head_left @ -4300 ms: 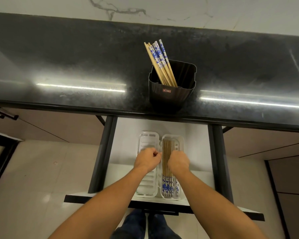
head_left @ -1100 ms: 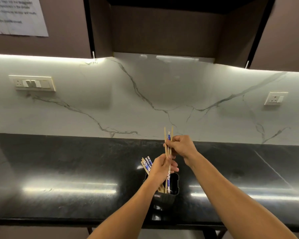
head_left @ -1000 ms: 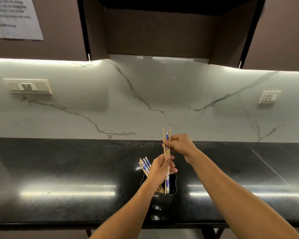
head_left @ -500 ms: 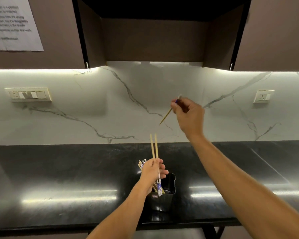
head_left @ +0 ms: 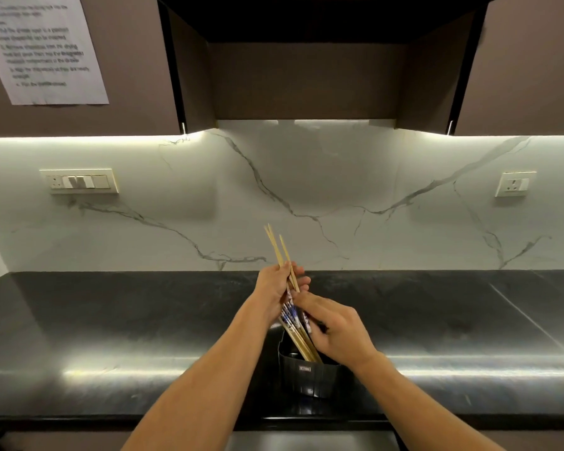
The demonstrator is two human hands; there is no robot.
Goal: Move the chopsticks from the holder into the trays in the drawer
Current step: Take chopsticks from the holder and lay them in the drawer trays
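Over the black counter (head_left: 111, 320), the right hand (head_left: 336, 333) has dropped to the holder (head_left: 306, 375), grip unclear; left fingers (head_left: 302, 281) clasp chopsticks (head_left: 275, 249).

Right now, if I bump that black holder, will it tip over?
Probably fairly easily. The holder looks like thin, light plastic and stands near the counter edge. The chopsticks lean out to one side, so their weight may help pull it over.
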